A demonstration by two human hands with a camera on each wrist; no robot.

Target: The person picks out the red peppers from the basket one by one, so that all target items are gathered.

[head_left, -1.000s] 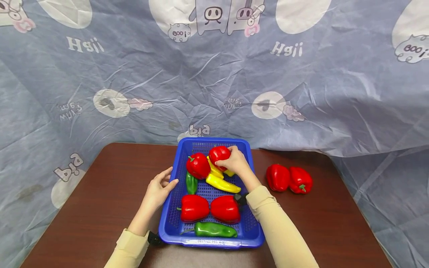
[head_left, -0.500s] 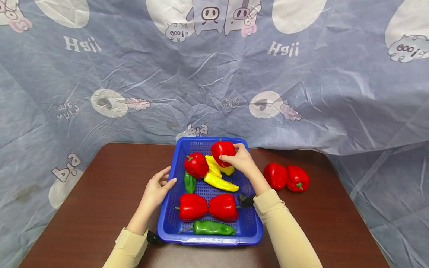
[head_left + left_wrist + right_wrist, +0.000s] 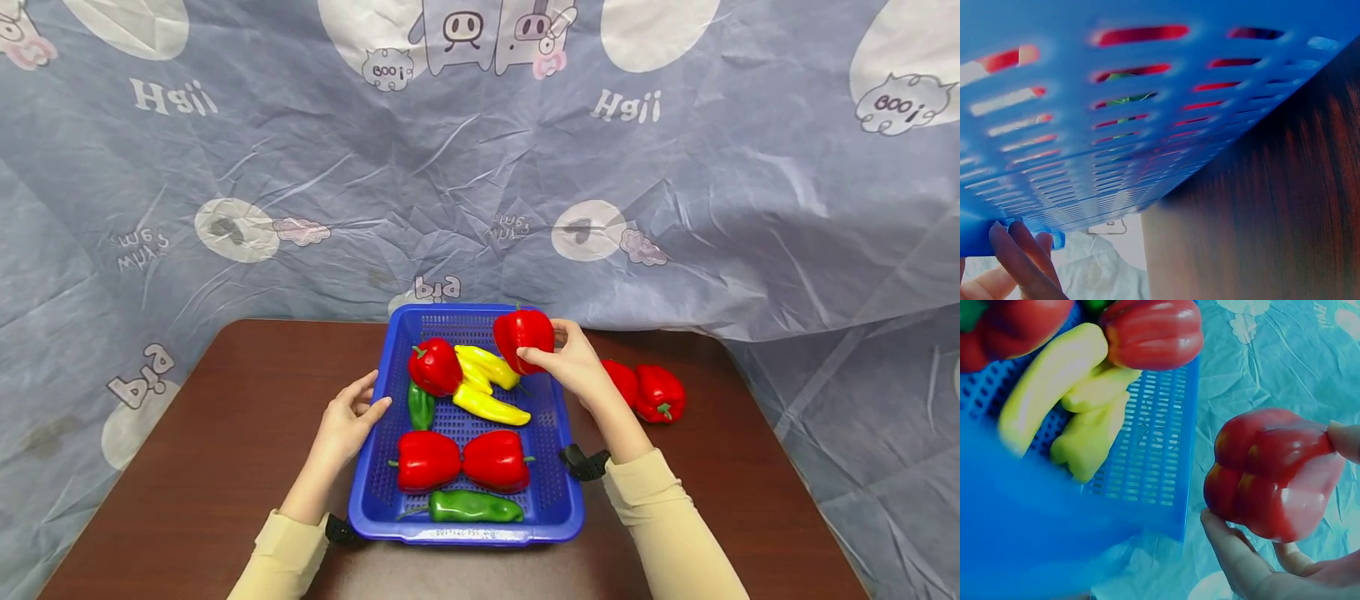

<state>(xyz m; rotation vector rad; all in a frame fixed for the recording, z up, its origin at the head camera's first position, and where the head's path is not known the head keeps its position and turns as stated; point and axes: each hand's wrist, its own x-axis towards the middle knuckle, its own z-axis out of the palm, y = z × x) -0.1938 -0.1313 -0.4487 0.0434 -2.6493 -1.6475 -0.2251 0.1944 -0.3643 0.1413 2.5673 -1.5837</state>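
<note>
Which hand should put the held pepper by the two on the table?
Probably the right hand: it holds the pepper near the table peppers; the left hand is across the basket.

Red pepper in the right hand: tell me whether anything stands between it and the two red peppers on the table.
In the head view, the blue basket's right rim and the right hand lie between them. The held pepper seems above rim height, so it should probably clear. Nothing else visible blocks the table peppers.

2 peppers (image 3: 660, 393) R of bskt (image 3: 405, 530)
</note>
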